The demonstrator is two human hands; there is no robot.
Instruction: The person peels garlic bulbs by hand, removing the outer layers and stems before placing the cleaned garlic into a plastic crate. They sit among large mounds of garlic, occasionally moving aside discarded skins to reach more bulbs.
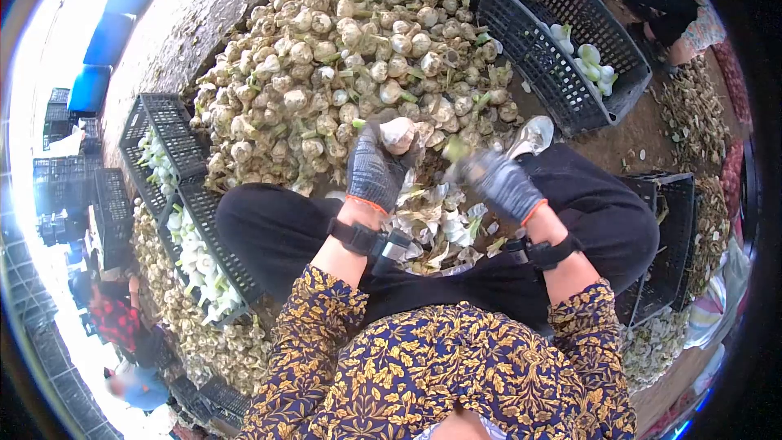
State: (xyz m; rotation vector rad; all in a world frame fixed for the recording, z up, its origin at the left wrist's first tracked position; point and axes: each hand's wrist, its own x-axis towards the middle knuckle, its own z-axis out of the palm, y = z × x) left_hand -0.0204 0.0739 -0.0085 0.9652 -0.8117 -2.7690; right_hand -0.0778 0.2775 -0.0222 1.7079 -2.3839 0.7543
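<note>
While the wearer sits low with knees spread, a garlic bulb (397,134) is gripped at the fingertips of the left hand (375,169), which is gloved in grey with an orange cuff. The bulb is held up just in front of the big heap of unpeeled garlic (342,57). The right hand (498,183), gloved the same way, is seen just beside it, blurred; something pale green shows at its fingertips, but whether it is clenched cannot be told. Loose skins and trimmings (440,224) are piled on the ground between the legs, under both hands. Cleaned white bulbs are seen in a black crate (175,126) at the left and another black crate (521,41) beyond the right hand. Black straps are worn on both wrists.
</note>
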